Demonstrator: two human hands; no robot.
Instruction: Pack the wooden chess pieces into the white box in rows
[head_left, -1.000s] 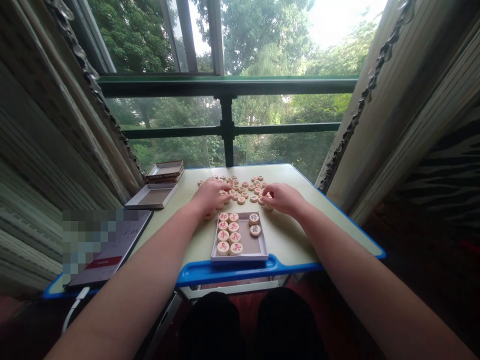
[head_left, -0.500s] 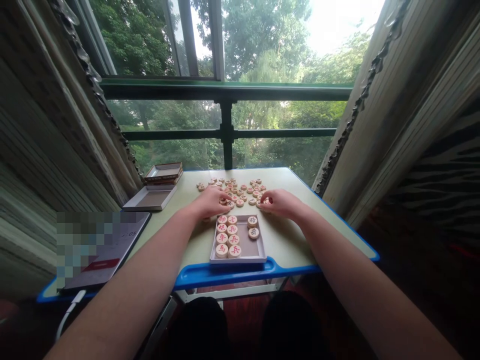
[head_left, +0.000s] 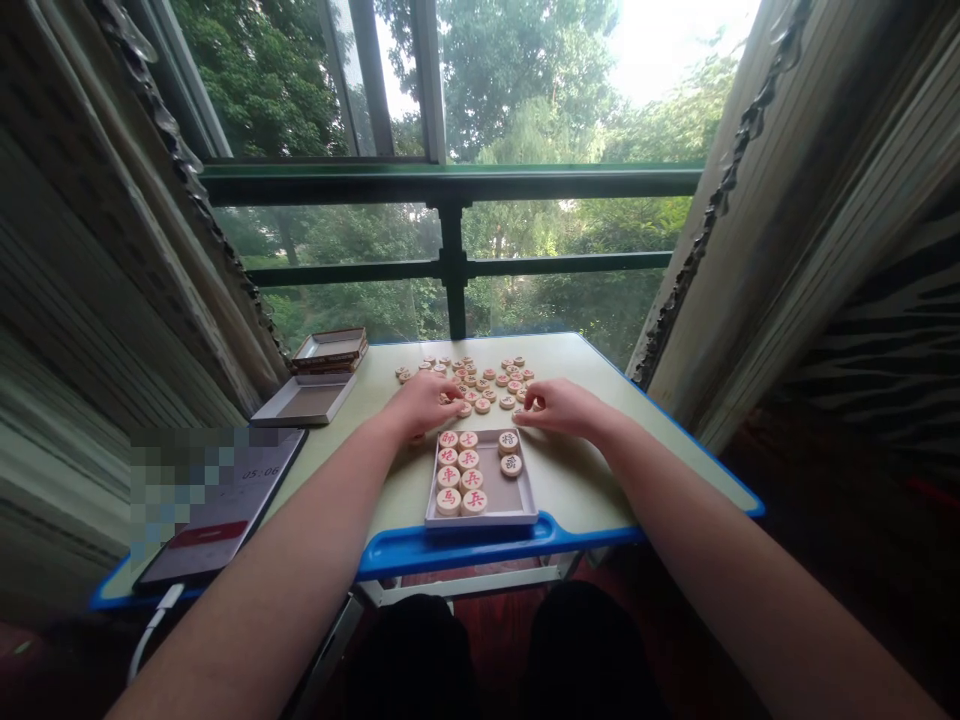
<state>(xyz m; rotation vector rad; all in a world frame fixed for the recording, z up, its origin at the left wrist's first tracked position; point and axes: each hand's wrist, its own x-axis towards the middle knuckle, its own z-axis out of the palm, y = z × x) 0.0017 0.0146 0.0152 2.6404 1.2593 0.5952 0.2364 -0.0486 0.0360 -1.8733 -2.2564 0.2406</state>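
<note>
Over the near left of a scattered cluster of round wooden xiangqi pieces [head_left: 482, 405] is my left hand [head_left: 426, 402]. Its fingers are curled together on a piece that they largely hide. My right hand [head_left: 561, 406] is at the cluster's near right, thumb and fingers closed on a xiangqi piece [head_left: 519, 418] at the tabletop. Between my forearms lies a shallow white box [head_left: 491, 508]. Two columns of red-marked pieces [head_left: 469, 460] fill its left side. Two dark-marked pieces [head_left: 511, 465] lie at its upper right, with bare box floor below them.
A tablet-like device [head_left: 225, 520] with a white cable [head_left: 154, 625] lies at the left table edge. Behind it are an open box tray [head_left: 307, 400] and stacked boxes [head_left: 330, 348]. The pale table [head_left: 585, 480] has a blue rim; curtains and a railed window surround it.
The view has shifted slightly, moving the box a little to the right in the picture. My fingers have moved slightly among the pieces. The box's contents look the same.
</note>
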